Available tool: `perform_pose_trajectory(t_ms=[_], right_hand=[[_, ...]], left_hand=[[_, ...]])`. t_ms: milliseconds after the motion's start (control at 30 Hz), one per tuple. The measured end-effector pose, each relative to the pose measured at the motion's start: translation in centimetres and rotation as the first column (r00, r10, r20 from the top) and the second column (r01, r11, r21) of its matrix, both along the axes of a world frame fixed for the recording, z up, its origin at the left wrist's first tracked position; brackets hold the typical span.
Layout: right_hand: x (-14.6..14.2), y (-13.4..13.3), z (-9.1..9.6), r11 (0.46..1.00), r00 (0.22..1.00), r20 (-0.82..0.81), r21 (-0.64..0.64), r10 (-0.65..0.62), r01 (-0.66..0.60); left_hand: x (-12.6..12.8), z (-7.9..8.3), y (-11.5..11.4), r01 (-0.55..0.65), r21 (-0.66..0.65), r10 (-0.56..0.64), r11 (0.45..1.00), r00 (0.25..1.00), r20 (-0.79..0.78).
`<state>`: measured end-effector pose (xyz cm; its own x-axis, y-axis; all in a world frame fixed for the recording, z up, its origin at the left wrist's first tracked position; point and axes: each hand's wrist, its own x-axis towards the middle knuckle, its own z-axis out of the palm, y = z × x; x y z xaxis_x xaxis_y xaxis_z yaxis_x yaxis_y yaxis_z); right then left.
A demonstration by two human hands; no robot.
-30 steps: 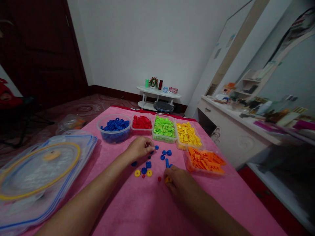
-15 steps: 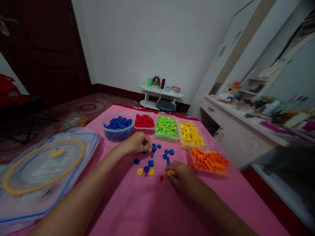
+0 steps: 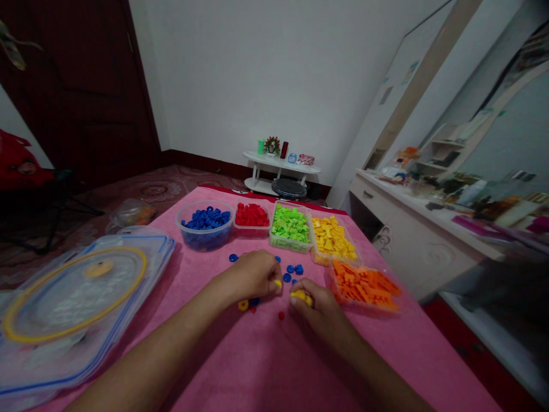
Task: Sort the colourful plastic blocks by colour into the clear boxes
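Apparently at a pairing-up step, over the pink-covered desk (image 3: pixel 257 355).
Pinching a small yellow piece (image 3: pixel 278 283) in the left hand (image 3: pixel 258 273), clasping a yellow toy block (image 3: pixel 301 295) in the right hand (image 3: pixel 316 300), near but apart; next, probably calling for careful alignment.

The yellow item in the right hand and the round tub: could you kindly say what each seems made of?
The yellow item in the right hand is probably smooth, hard plastic, judging by its even, saturated colour, though the grip partly hides it. The round tub looks like smooth, clear plastic: blue pieces show through its wall.
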<state>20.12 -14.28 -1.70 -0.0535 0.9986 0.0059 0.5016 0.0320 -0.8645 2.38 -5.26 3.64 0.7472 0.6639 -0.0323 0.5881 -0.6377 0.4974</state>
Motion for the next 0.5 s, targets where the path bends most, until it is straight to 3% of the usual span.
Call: perform_pose_trajectory(t_ms=[67, 133, 233, 300, 367, 500], right_hand=[[-0.8, 0.1, -0.3, 0.986, 0.919, -0.383, -0.164, -0.092, 0.030], [-1.7, 0.2, -0.5, 0.942, 0.689, -0.692, -0.334, -0.215, -0.042], [-3.0, 0.4, -0.3, 0.882, 0.293, -0.893, -0.412, -0.341, -0.229], [-3.4, 0.6, 0.1, 0.880, 0.147, -0.928, -0.372, -0.343, -0.297], [-3.2, 1.3, 1.0, 0.889, 0.132, -0.939, -0.345, -0.319, -0.303], [-0.1, 4.5, 3.7, 0.941, 0.287, -0.916, -0.320, -0.280, -0.105]], left_hand=[[-0.3, 1.0, 0.1, -0.047, 0.046, 0.039, 0.998, 0.984, 0.176], [-0.3, 1.7, -0.1, -0.036, 0.069, 0.015, 0.997, 0.960, 0.279], [0.0, 2.2, -0.9, 0.047, 0.064, -0.067, 0.997, 0.934, 0.352], [0.2, 2.2, -1.1, 0.071, 0.076, -0.096, 0.995, 0.912, 0.399], [0.2, 2.0, -0.6, 0.045, 0.088, -0.080, 0.995, 0.885, 0.459], [-0.8, 0.0, 2.6, -0.158, 0.071, 0.094, 0.985, 0.831, 0.548]])
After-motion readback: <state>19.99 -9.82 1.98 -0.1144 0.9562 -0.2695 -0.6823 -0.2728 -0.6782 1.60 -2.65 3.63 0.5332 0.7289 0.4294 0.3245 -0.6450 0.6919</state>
